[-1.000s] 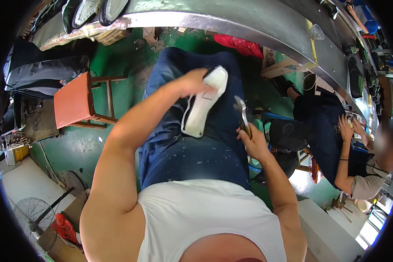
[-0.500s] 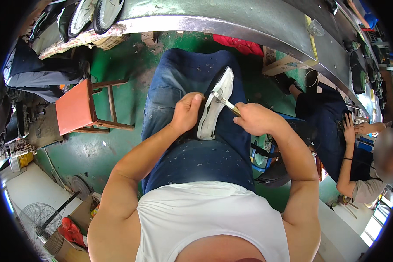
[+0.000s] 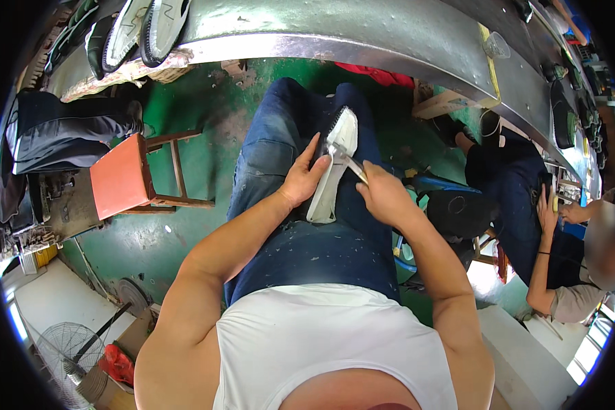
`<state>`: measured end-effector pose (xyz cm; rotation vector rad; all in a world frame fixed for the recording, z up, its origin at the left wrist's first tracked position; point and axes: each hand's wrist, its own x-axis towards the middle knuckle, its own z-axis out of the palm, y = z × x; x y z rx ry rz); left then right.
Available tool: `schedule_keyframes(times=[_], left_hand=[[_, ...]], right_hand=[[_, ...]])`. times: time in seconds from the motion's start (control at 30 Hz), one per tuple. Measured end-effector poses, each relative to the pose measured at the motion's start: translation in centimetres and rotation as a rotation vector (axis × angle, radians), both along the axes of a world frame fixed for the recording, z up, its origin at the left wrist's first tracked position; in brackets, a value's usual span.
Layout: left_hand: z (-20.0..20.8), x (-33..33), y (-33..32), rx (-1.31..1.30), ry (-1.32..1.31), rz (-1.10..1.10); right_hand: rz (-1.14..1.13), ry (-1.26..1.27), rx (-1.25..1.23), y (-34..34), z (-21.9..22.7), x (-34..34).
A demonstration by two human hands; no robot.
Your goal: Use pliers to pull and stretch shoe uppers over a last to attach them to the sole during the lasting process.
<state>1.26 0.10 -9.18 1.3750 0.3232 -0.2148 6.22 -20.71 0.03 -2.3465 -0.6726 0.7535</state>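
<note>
A shoe (image 3: 327, 188) lies sole up along my lap, its pale underside showing and a dark, ridged edge round the toe. My left hand (image 3: 304, 176) grips its dark left side, with a finger stretched along the edge and the thumb near the middle of the sole. In my right hand (image 3: 384, 193) is a hammer-shaped metal tool (image 3: 350, 165), its fingers closed round the handle. The tool's metal head rests at or just over the middle of the sole, close to my left thumb; whether it touches I cannot tell.
Ahead runs a long metal bench (image 3: 321, 49), with several shoes (image 3: 162, 31) at its left end. A red-topped stool (image 3: 121, 176) stands left, a fan (image 3: 68, 352) lower left. To the right sits another person (image 3: 568, 280), beside a dark bag (image 3: 461, 212).
My right hand has shifted slightly left and the tool is tilted differently. My left fingers have straightened along the shoe's edge. The shoe has moved slightly left. The view has tilted a little.
</note>
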Motion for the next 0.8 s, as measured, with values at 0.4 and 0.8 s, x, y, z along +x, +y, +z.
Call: schedule_keyframes(times=[0.4,0.8], left_hand=[[3.0,1.3,0.8,0.701,-0.266,-0.248],[3.7,0.5,0.1,0.763,-0.035,-0.201]], right_hand=[[-0.453,1.218,0.533,-2.9,-2.5,1.4],[-0.191,0.298,0.155,0.9,-1.4,5.0]])
